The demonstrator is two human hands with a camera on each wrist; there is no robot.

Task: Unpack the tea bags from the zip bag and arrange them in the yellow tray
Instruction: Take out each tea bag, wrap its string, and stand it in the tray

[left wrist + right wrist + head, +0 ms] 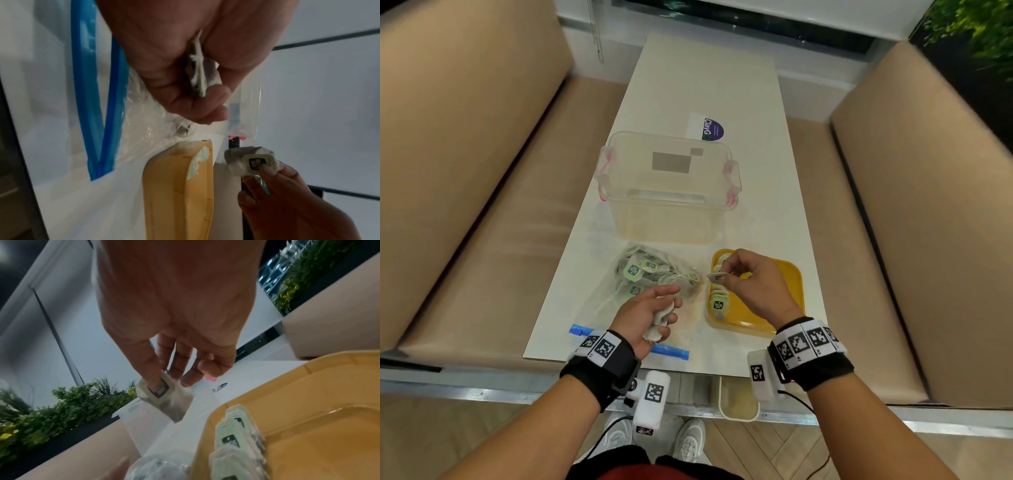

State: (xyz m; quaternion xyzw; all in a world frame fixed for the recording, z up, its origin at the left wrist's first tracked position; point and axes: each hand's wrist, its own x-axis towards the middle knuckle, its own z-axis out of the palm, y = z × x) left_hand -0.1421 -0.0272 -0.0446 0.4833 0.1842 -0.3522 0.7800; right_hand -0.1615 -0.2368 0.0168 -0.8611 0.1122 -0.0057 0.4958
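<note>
Right hand (753, 284) pinches one tea bag (717, 276) above yellow tray (789, 274). Left hand (645, 315) grips several tea bags (661, 320) over zip bag (616, 294).

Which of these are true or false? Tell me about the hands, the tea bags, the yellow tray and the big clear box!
1. The right hand pinches a small white paper tea bag. True.
2. The left hand holds nothing. False: it grips a bunch of white tea bags.
3. The yellow plastic tray already holds a row of tea bags. True.
4. The clear plastic storage box is full of tea bags. False: it looks empty.
</note>
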